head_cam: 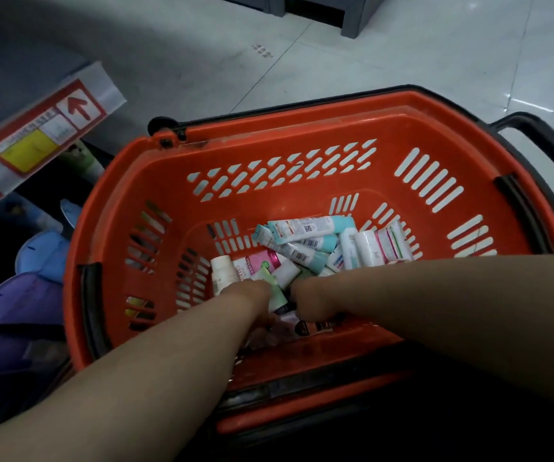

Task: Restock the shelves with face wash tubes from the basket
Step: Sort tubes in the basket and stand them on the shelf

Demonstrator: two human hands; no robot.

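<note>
Pale floor tiles [402, 55] fill the upper part of the view, and an orange plastic basket [302, 128] with a black handle [542, 141] stands on them close to the person. At the left a shelf edge with a red price-label strip [35, 138] juts in, and below it sit some purple and blue soft-looking items [29, 295] that I cannot identify.

The face wash tubes [315, 251] lie in a loose heap on the basket's floor, towards its near side. Among them are several teal-capped tubes [305, 226] crossed over each other, a pink-and-white tube [259, 263] and a white-capped tube [223, 273] at the heap's left.

Both arms reach down into the basket. The left hand [252, 293] and the right hand [312, 295] are close together at the near end of the heap, with a pale green tube [277, 295] showing between them. Their fingers are buried among the tubes and turned away from the camera, so I cannot tell whether either hand grips anything or only rummages.

As a judgement, this is the picking step: a fair number of tubes are in the basket, none is clearly lifted out, and the shelf slots themselves are out of view. Much of the restocking seems left to do.
</note>
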